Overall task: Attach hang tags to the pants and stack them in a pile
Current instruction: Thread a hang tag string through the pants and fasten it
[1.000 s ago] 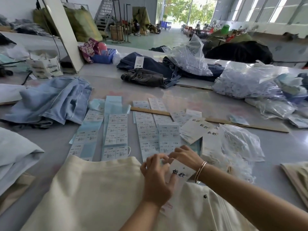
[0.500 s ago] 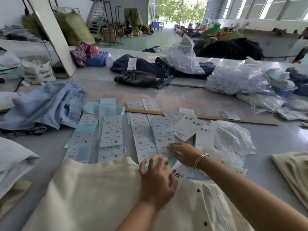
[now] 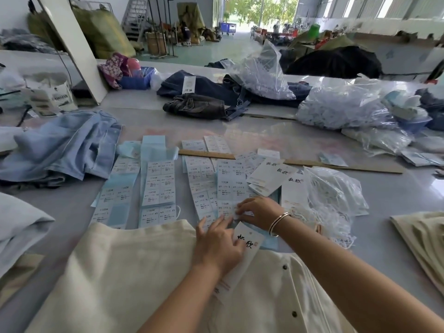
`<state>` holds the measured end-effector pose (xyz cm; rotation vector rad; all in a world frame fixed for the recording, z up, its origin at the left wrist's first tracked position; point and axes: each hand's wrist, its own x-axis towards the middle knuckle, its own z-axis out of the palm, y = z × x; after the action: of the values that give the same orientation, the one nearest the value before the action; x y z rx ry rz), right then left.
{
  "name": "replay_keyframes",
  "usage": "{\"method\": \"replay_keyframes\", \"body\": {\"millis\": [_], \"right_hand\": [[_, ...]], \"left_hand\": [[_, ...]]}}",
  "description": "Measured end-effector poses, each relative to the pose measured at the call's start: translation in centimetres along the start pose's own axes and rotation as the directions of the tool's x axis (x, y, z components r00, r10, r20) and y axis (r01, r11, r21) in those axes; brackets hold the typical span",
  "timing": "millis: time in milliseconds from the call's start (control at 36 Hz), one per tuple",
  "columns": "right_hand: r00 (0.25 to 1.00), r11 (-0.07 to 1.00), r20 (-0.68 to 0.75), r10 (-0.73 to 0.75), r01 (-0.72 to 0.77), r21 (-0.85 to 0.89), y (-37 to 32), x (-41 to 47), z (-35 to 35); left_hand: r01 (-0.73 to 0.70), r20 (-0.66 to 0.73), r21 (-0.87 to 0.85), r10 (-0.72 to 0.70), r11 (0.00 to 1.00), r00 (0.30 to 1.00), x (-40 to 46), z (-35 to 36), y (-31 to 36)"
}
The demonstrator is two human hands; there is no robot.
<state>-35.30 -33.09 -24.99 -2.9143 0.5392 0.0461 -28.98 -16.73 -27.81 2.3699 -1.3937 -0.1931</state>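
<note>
Left hand [image 3: 217, 246]: pressing flat on the tag [image 3: 247, 241], fingers mostly straight.
Right hand [image 3: 260, 211]: pinching a sticker [image 3: 241, 215] at the sheets [image 3: 225, 188], centre frame.
Tag: lower centre, on cream pants [image 3: 120, 280], overlapping the surface [image 3: 396, 195].
Axis: running lower left to upper right, printed end up-right.
Risk: sticker tearing or curling onto itself; tag sliding, label landing crooked.
</note>
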Motion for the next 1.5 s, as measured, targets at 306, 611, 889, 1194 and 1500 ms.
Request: {"method": "replay_keyframes", "body": {"millis": [306, 611, 889, 1194, 1500], "right_hand": [[0.974, 0.871, 0.093, -0.206, 0.226, -0.436, -1.4, -0.5, 0.4], [0.982, 0.891, 0.047, -0.185, 0.187, -0.413, -2.0, -0.3, 0.3], [0.963, 0.961, 0.106, 0.248, -0.258, 0.100, -0.8, 1.8, -0.9], [0.614, -0.028, 0.132, 0.778, -0.176, 0.984, 1.5, -0.4, -2.5], [0.603, -0.473, 0.172, 0.779, 0.386, 0.792, -5.8, -11.0, -2.5]], "left_hand": [[0.004, -0.066, -0.023, -0.005, 1.000, 0.998, -0.3, 0.4, 0.1], [0.005, -0.091, -0.052, -0.010, 0.999, 0.996, -0.2, 0.8, 0.0], [0.018, -0.076, 0.013, -0.017, 1.000, 0.997, 0.0, 1.0, 0.0], [-0.003, -0.085, -0.035, 0.000, 0.999, 0.996, 0.0, 0.8, 0.0], [0.295, 0.195, -0.915, -0.338, 0.274, 0.921, -1.2, -4.3, -1.6]]}}
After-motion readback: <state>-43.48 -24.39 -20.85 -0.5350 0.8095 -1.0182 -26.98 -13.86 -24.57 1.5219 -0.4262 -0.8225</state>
